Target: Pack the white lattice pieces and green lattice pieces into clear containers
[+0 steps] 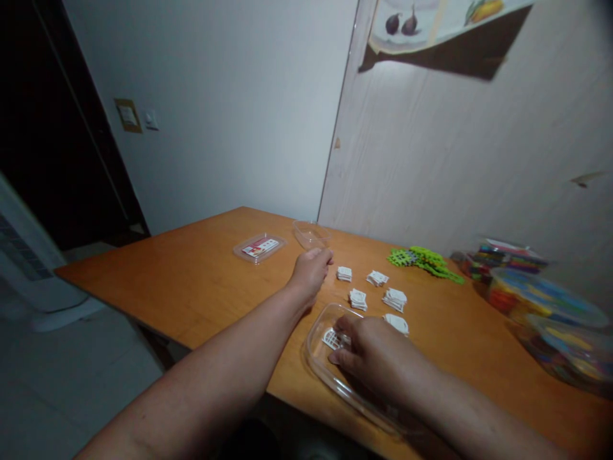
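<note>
My right hand (371,348) reaches into a clear plastic tray (330,381) at the table's near edge. Its thumb and forefinger are at either side of a small white lattice piece (331,338), which looks like a toy window. Beyond the tray, my left hand (310,273) is closed with its fingers curled in; whatever it may hold is hidden. Small stacks of white flat pieces stand to its right: a near-left stack (357,299), a far-left stack (344,274), a far-right stack (378,278) and a right stack (395,298). More white pieces (396,324) show behind my right hand.
A clear lid with a printed label (260,246) and another clear container (312,235) lie farther back on the wooden table (201,275). Green toy pieces (424,260) lie near the wall. Tubs of coloured items (546,299) line the right side.
</note>
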{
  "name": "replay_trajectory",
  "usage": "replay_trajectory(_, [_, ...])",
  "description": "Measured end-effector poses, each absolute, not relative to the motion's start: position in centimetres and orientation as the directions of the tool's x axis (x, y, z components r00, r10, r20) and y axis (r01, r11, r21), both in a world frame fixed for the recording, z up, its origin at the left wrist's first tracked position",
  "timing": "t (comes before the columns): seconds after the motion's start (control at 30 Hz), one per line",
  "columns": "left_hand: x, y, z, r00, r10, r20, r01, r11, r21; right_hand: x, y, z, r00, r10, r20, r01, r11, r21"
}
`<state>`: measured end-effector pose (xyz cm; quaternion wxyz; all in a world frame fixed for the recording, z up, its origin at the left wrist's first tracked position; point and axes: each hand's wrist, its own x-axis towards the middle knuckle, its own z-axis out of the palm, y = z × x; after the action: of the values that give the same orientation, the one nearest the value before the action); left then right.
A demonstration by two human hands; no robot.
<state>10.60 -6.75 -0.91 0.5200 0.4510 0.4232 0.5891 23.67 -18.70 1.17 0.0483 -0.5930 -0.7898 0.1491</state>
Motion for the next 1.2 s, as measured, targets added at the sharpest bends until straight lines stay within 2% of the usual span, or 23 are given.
replay_trajectory(0.07, [10.6,-6.6,-0.9,-0.048,0.992,0.113,-0.182,-0.12,0.976,24.1,-19.0,1.8,-0.303,0.95,-0.08,0.895,0.255,-0.366])
replay_trajectory(0.17, [10.7,-6.6,-1.0,-0.024,0.994,0.11,-0.127,-0.112,0.986,26.1,-19.0,3.3,-0.314,0.949,0.025,0.82,0.284,-0.498])
replay_trajectory(0.3, [10.9,-6.9,-0.9,0.032,0.992,0.124,-0.112,-0.119,0.987,30.7,-17.8,4.0,-0.17,0.973,0.157,0.764,0.231,-0.602])
replay_trajectory(0.43, [10.8,-7.3,-0.3,0.109,0.98,0.167,-0.069,-0.16,0.985,34.0,-16.6,2.8,-0.137,0.981,0.14,0.814,0.191,-0.548])
replay_trajectory(0.6, [10.3,-7.8,0.0,0.355,0.929,0.103,0.012,-0.115,0.993,34.2,-16.2,1.8,-0.162,0.985,0.052,0.855,0.167,-0.49])
replay_trajectory(0.73, [10.1,-7.8,-0.4,0.467,0.879,0.091,0.028,-0.118,0.993,34.6,-15.5,1.2,-0.206,0.979,-0.008,0.873,0.18,-0.454])
replay_trajectory(0.97, [9.9,-7.8,-0.4,0.569,0.821,0.051,0.106,-0.135,0.985,35.3,-15.0,0.3,-0.207,0.978,-0.017,0.852,0.172,-0.495])
replay_trajectory(1.1, [9.6,-8.2,0.0,0.576,0.815,0.056,0.124,-0.155,0.98,34.9,-15.6,1.3,-0.136,0.989,0.057,0.812,0.144,-0.565])
replay_trajectory(1.2, [9.4,-8.3,0.0,0.579,0.814,0.048,0.145,-0.161,0.976,34.1,-16.5,2.8,-0.137,0.976,0.167,0.815,0.207,-0.542])
